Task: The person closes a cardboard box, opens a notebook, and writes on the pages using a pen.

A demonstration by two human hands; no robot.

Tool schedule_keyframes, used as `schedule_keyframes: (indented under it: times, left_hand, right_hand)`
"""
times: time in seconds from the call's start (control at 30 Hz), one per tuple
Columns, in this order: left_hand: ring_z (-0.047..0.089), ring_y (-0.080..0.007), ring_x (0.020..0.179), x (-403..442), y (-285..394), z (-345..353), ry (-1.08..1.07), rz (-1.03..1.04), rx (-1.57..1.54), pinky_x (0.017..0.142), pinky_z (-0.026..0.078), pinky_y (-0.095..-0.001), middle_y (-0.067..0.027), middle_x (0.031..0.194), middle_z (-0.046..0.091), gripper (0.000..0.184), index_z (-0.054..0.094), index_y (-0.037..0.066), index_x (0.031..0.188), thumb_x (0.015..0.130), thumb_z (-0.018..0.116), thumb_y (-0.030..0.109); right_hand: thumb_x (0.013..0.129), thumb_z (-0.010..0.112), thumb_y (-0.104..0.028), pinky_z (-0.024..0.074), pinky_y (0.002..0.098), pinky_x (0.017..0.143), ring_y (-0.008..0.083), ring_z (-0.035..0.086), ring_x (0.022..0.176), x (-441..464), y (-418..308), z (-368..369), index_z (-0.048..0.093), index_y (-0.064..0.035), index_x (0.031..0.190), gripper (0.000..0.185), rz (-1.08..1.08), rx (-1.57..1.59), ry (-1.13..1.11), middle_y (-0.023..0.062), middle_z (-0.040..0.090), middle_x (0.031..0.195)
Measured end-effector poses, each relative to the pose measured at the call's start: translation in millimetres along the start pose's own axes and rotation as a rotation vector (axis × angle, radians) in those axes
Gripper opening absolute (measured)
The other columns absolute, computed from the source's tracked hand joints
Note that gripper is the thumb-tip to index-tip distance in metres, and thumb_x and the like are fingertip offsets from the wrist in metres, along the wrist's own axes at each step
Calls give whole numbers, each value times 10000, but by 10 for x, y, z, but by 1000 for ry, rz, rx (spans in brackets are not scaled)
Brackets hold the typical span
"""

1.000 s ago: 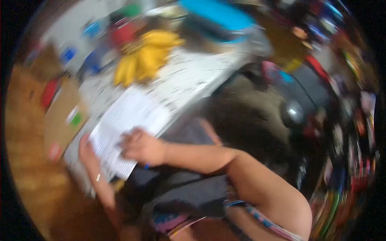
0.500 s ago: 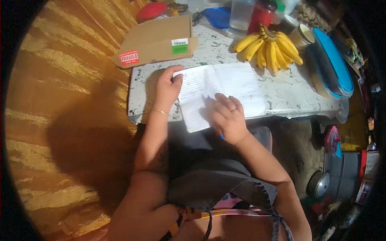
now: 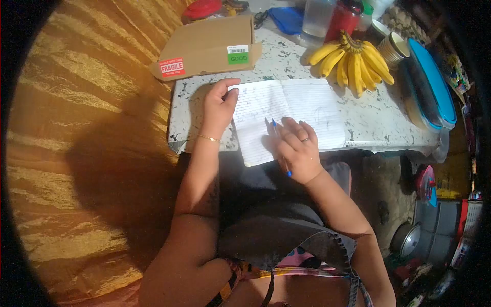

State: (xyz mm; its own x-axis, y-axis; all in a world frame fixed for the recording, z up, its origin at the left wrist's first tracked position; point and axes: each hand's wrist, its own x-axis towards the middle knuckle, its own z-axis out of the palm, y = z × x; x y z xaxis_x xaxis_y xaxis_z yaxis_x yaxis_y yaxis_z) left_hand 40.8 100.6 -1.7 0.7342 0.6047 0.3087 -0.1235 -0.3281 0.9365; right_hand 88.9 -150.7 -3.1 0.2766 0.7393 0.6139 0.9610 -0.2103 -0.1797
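An open lined notebook (image 3: 312, 102) lies on the table, its lower left corner jutting past the front edge. Faint handwriting shows on the left page. My left hand (image 3: 221, 105) grips the notebook's upper left edge, fingers curled and thumb by the margin. In my right hand (image 3: 300, 151) is a ballpoint pen (image 3: 275, 126) with a blue tip and blue end, slanting over the lower left page. Its tip points away from me, near its own shadow; whether it touches the paper I cannot tell. The right fingers are closed around the barrel.
A cardboard box (image 3: 204, 48) with "FRAGILE" and "GOOD" labels stands at the back left of the white table (image 3: 197, 123). Bananas (image 3: 353, 64) lie beyond the notebook. Behind and right are a clear pitcher (image 3: 313, 23), stacked cups (image 3: 393, 48) and a blue-lidded container (image 3: 432, 87).
The whole view has shifted slightly, so things sit further right. The right hand has turned a little, and more of the pen's front end shows. Both hands keep their hold.
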Motion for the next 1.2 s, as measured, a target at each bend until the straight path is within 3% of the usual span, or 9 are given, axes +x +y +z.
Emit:
schedule_keyframes:
  times: [0.83, 1.2]
  left_hand:
    - [599, -79, 921, 37, 17, -40, -26, -59, -103, 841, 477, -227, -29, 1028, 669, 209, 637, 6, 1150, 975, 524, -4]
    - [592, -77, 940, 16, 89, -34, -19, -85, -57, 863, 470, -225, -33, 1047, 666, 214, 633, 0, 1165, 980, 527, 6]
  right_hand:
    - [747, 678, -178, 384, 497, 1028, 285, 534, 1237, -52, 42, 15, 663, -262, 1139, 401, 3, 16, -2, 29, 624, 1255]
    - [755, 693, -185, 400, 497, 1016, 287, 552, 1223, -43, 34, -7, 661, -228, 1074, 324, -4, 10, 16, 31, 639, 1226]
